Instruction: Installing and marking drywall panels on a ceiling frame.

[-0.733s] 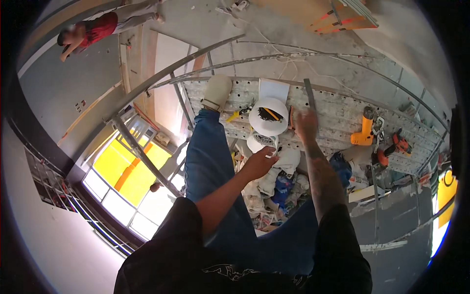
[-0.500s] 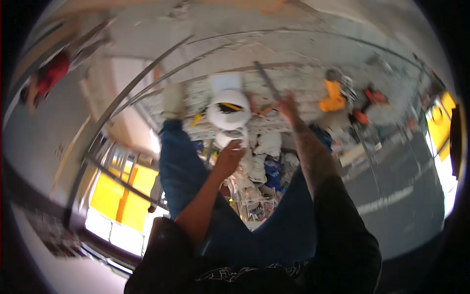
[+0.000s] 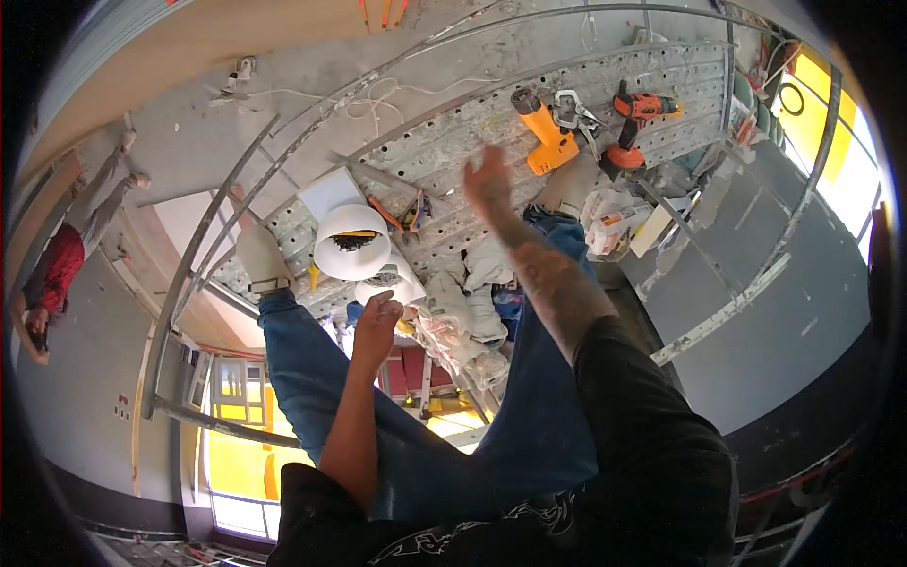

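My left hand (image 3: pixel 378 321) is raised just below two white bowls, its fingers curled together; whether something small is between them is hidden. The nearer white bowl (image 3: pixel 404 286) holds small greyish pieces. Behind it, another white bowl (image 3: pixel 342 263) contains dark screws and something with a yellow handle. Over the perforated metal platform (image 3: pixel 444 142) reaches my right hand (image 3: pixel 487 180), slightly blurred, fingers apart and nothing visible in it. To its left a grey metal strip (image 3: pixel 383 177) lies near orange-handled pliers (image 3: pixel 385 212) and another pair of pliers (image 3: pixel 417 214).
On the platform's right are a yellow-orange pistol-shaped tool (image 3: pixel 546 140), locking clamps (image 3: pixel 573 113) and a red-and-black cordless drill (image 3: pixel 642 109). Curved metal rails (image 3: pixel 222 203) surround me. Crumpled white bags (image 3: pixel 449 307) lie between my legs. Another person (image 3: pixel 59 269) in red is at the far left.
My right hand has let go of the grey metal strip, which now lies on the platform. The view has swung right, and my left hand stays close to the bowls.
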